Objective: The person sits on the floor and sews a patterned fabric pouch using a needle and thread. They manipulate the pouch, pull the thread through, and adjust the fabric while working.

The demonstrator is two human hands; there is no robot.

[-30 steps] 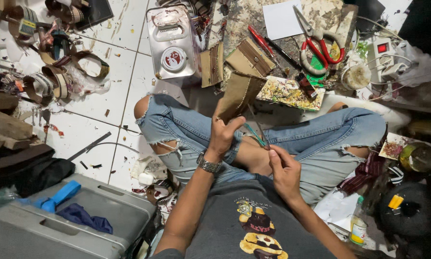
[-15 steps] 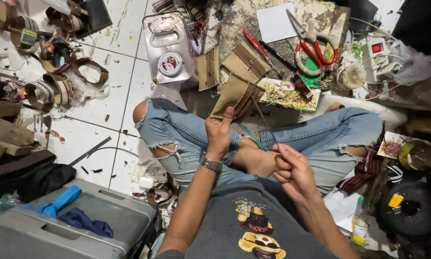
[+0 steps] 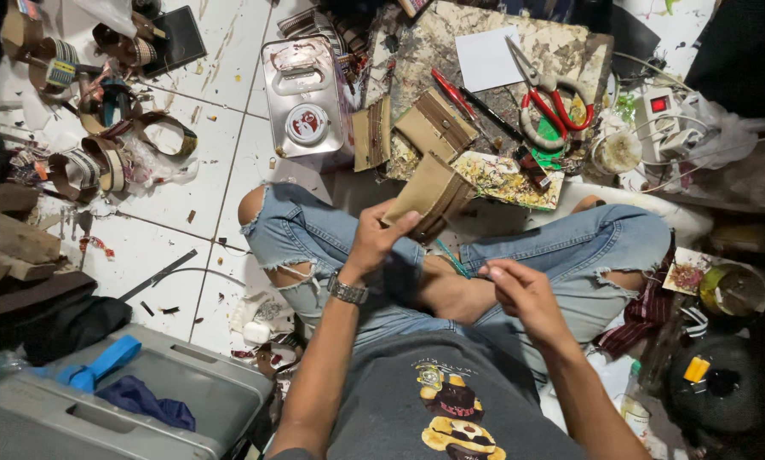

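My left hand (image 3: 374,243), a metal watch (image 3: 348,290) on its wrist, holds a tan leather wallet piece (image 3: 429,196) by its lower edge, above my crossed legs in torn blue jeans (image 3: 314,234). My right hand (image 3: 519,294) hovers over my right knee with its fingertips pinched on the end of a thin teal tool (image 3: 451,257). The tool points up and left toward the wallet piece without touching it.
On the stained work board (image 3: 434,34) ahead lie two more tan wallet pieces (image 3: 434,126), red-handled scissors (image 3: 553,102) and white paper (image 3: 485,56). A metal tin (image 3: 306,94) stands left of it, a power strip (image 3: 668,115) right. A grey case (image 3: 144,400) sits near left.
My left hand has lifted the wallet piece up and away from my lap. My right hand has drawn back to the right and down, apart from the wallet piece.
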